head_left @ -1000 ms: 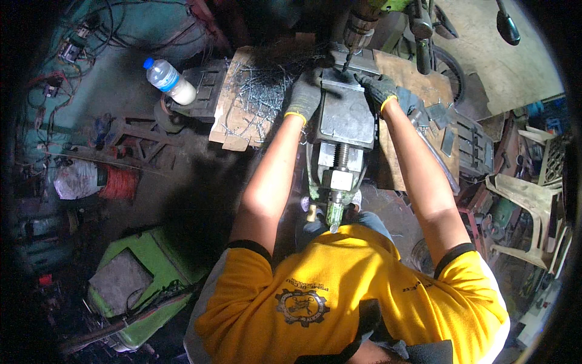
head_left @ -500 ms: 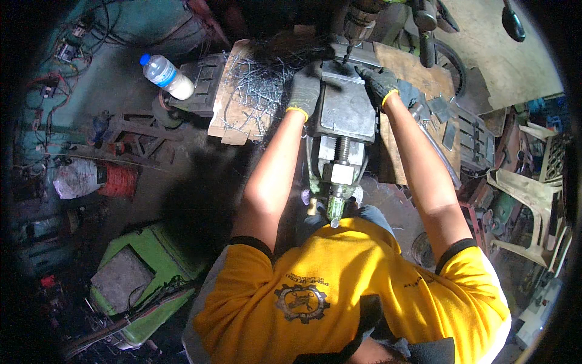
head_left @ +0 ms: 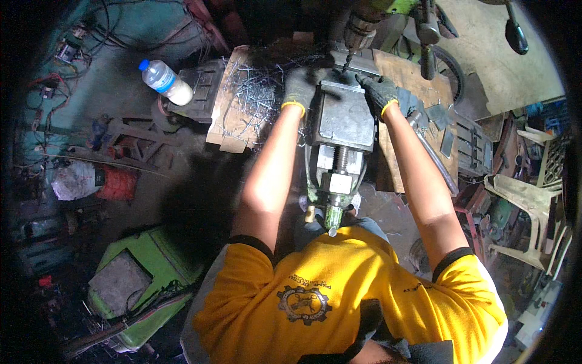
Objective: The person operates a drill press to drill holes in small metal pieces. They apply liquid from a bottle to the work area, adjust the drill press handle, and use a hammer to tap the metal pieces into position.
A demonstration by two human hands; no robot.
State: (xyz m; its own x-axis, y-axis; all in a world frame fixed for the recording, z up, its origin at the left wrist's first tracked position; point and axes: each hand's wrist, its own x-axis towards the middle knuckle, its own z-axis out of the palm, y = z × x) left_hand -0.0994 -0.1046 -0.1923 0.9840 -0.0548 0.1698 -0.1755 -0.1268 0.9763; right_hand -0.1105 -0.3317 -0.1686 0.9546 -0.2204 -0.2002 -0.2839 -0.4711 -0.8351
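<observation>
A grey machine vise (head_left: 346,118) stands in front of me, its screw and green end pointing toward my body. Above its far jaws hangs a drill bit (head_left: 348,62) in a metal chuck (head_left: 360,34). My left hand (head_left: 299,88), in a dark glove with a yellow cuff, is at the left side of the jaws; its fingers are lost in shadow. My right hand (head_left: 381,92), gloved alike, is closed at the right end of the jaws with its fingertips against them. Whatever lies between the jaws is too dark to make out.
Metal shavings (head_left: 254,88) cover a wooden board (head_left: 227,130) on the left. A water bottle (head_left: 167,82) stands beyond it. On the right are a hammer (head_left: 431,151), flat metal pieces (head_left: 447,141) and a pale plastic chair (head_left: 527,206). Drill press levers (head_left: 428,36) hang overhead.
The view has shifted slightly, so the vise and drill appear lower. My left hand has moved a little forward and left along the vise. My right hand stays at the jaws.
</observation>
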